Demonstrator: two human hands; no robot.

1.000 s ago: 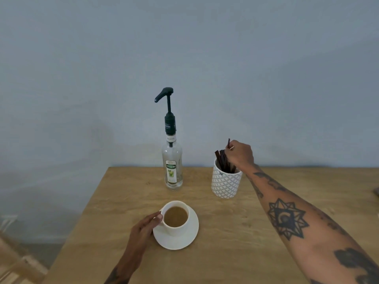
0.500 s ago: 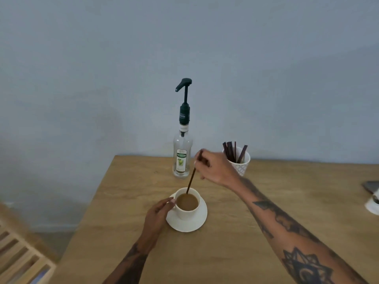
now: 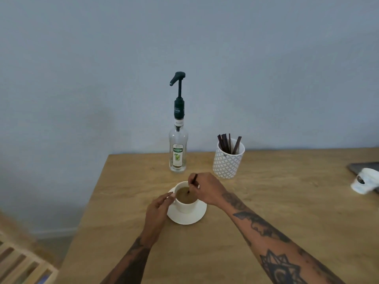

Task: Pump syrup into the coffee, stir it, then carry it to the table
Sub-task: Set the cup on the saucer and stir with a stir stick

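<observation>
Head view: white cup (image 3: 185, 203) of coffee (image 3: 185, 195) sits on saucer (image 3: 186, 217), near the table (image 3: 266, 201) left edge. Right hand (image 3: 207, 190) pinches stir stick (image 3: 192, 183) between fingertips; the stick's lower end is in the coffee, its long axis tilting up toward 1 o'clock. Left hand (image 3: 158, 212) rests at the cup's 9 o'clock, fingers loosely curled, fingertips touching the cup wall. Syrup bottle (image 3: 178, 154) stands at 12 o'clock from the cup; holder (image 3: 228, 162) of spare sticks at 1 o'clock. Judgement: stirring under way; the circling should stay inside the rim, left hand steadying.
</observation>
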